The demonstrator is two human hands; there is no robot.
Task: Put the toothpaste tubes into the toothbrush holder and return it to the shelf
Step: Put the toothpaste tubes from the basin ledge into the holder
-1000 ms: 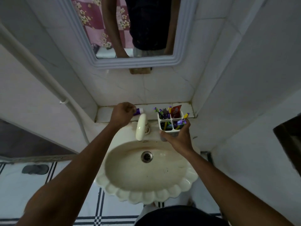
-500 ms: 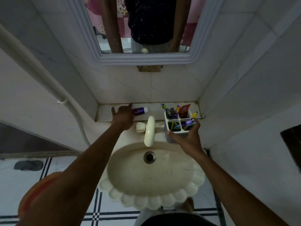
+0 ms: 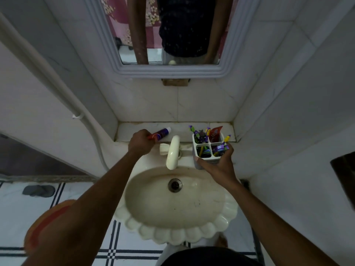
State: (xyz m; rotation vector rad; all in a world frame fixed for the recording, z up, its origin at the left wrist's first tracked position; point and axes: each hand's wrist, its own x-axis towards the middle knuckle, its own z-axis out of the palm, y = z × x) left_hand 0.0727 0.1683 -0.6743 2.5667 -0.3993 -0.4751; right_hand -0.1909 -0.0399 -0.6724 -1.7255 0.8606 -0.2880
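My left hand (image 3: 141, 144) is closed around the red end of a purple and red toothpaste tube (image 3: 161, 133), whose white cap points right over the tiled shelf (image 3: 182, 127). My right hand (image 3: 221, 162) grips the white four-compartment toothbrush holder (image 3: 206, 150) from its near side, holding it at the sink's back right corner, just in front of the shelf. Several colourful toothbrushes and a red toothpaste tube (image 3: 215, 133) stand in the holder's compartments.
A cream tap (image 3: 172, 152) stands between my hands, over the scalloped cream sink (image 3: 178, 233). A framed mirror (image 3: 172, 70) hangs above the shelf. Tiled walls close in on both sides. A white pipe (image 3: 63, 89) runs down the left wall.
My left hand was open over the toothpaste tube on the shelf and has now closed on it and drawn it slightly nearer. My right hand keeps hold of the holder.
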